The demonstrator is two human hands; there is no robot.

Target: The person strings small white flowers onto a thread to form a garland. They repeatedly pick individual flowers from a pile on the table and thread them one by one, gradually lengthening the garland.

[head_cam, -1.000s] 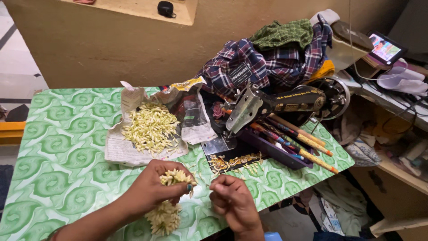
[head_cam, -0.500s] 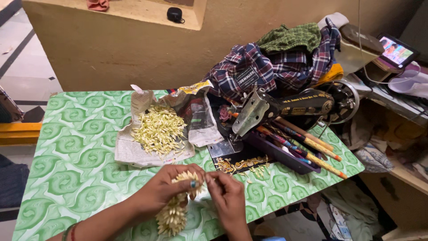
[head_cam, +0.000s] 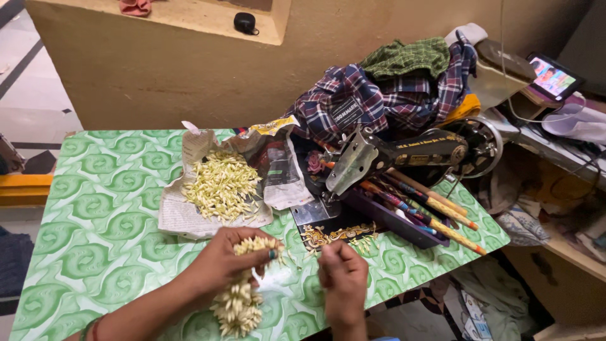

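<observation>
My left hand (head_cam: 222, 262) grips the top of a strung garland of pale flower buds (head_cam: 238, 303), which hangs down onto the green patterned table (head_cam: 95, 215). A ring with a blue stone shows on one finger. My right hand (head_cam: 343, 273) is closed a short way to the right of the garland; a thin thread seems to run between the two hands, but it is hard to make out. A heap of loose buds (head_cam: 219, 185) lies on a sheet of newspaper (head_cam: 180, 218) just beyond my left hand.
A black sewing machine (head_cam: 404, 151) stands at the table's right, with checked clothes (head_cam: 379, 95) piled on it and a dark tray of patterned sticks (head_cam: 420, 208) in front. A lit screen (head_cam: 550, 76) sits at the far right. A tan wall runs behind.
My right hand has pulled away to the right from the garland, where it was touching my left hand half a second ago. The view has shifted slightly.
</observation>
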